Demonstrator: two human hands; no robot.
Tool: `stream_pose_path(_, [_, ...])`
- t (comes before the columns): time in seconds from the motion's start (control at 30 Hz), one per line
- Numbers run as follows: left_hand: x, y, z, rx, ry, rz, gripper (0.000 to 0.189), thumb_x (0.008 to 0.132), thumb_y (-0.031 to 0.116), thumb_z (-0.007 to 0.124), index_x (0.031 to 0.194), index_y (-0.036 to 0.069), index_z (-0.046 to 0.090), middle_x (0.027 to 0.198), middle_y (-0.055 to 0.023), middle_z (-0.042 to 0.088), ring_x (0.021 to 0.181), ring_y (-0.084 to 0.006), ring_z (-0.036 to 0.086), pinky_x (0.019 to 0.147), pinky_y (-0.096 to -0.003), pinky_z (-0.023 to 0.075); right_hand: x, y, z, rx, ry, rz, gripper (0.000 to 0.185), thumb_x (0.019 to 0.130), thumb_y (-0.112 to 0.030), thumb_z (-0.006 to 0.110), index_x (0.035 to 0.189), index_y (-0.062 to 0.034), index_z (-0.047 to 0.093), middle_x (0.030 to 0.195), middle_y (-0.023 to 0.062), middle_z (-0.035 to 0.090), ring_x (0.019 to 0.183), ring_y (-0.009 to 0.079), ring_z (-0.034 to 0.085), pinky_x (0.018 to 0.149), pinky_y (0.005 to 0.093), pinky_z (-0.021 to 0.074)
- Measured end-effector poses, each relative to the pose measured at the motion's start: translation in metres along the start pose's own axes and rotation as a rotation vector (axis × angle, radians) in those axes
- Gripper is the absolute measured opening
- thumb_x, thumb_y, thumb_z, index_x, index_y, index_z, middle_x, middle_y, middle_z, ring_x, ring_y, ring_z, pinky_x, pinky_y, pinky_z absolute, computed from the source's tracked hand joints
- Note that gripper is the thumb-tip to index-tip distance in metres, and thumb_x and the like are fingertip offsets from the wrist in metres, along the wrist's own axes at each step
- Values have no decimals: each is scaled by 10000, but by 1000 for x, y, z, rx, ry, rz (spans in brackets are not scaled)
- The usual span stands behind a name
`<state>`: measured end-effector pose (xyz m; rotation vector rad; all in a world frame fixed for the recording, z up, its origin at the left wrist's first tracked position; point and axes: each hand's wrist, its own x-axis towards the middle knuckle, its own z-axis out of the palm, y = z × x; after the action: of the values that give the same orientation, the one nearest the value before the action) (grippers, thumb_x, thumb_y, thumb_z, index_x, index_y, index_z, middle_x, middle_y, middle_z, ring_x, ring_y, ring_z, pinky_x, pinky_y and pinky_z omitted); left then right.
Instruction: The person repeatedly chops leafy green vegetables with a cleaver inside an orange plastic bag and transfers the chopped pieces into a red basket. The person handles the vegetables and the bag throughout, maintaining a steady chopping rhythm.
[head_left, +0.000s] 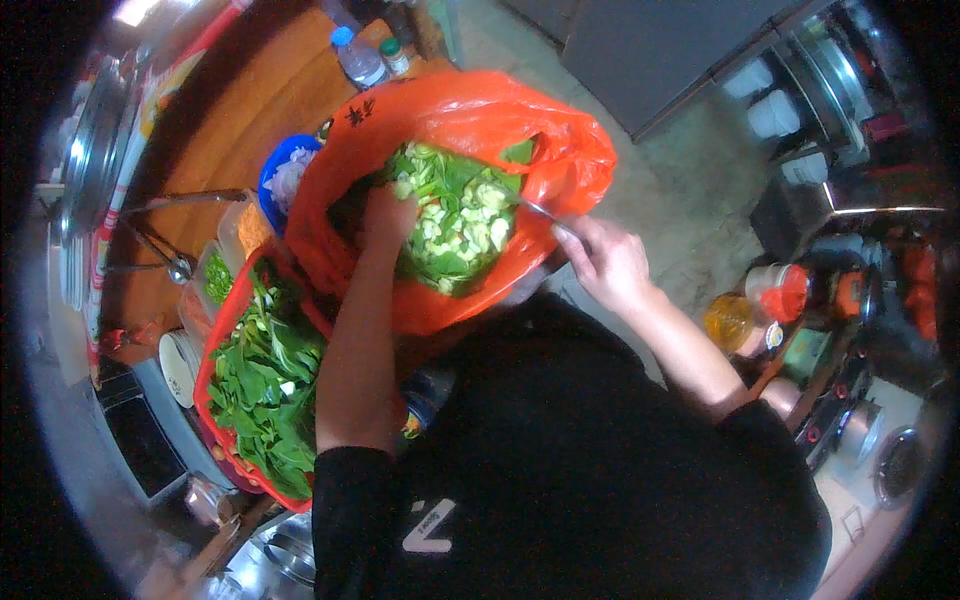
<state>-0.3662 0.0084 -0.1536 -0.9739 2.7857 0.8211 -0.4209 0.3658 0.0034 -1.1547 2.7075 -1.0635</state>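
Observation:
A large orange-red plastic bag (480, 90) stands open before me, with chopped leafy greens and pale sliced stalks (457, 217) heaped inside. My left hand (390, 214) reaches into the bag at the left side of the heap. Its fingertips are at the greens, dim and partly hidden, so whether they grip any is unclear. My right hand (611, 259) is closed around the handle of a knife (534, 206) at the bag's right rim. The narrow metal blade points left over the cut pieces.
A red plastic basket (214, 352) of uncut leafy greens (262, 382) stands at left. Beyond are a blue bowl (268, 180) of pale sliced vegetable and tubs of shredded orange food (255, 229) and chopped green food (218, 277). Bottles (364, 60) stand on the wooden table (262, 90).

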Motion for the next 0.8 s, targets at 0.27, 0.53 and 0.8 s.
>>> stream_pose_path(0.27, [-1,-3,-10,-351,-306,0,714,828,353,765,1391,-33,557,1336,-264,636,1267,-397,605,1081,-459,468,-11,1,-6,108,-59,116,164,983,-232,651,1064,-105,717,908,127,732,815,360,720,696,450,594])
stream_pose_path(0.53, [-111,70,-109,-187,124,74,469,882,295,770,1267,82,610,1146,-192,708,1088,-355,679,953,-442,518,12,-8,5,116,-24,-10,186,984,-228,670,1055,-67,731,857,146,714,724,349,704,661,431,571])
stream_pose_path(0.8, [-136,88,-101,-936,264,-120,371,902,182,779,1209,35,631,1081,-64,702,934,-163,663,836,-327,540,27,-33,32,37,-106,-71,143,975,-220,668,1008,-87,708,810,176,704,728,370,708,658,465,576])
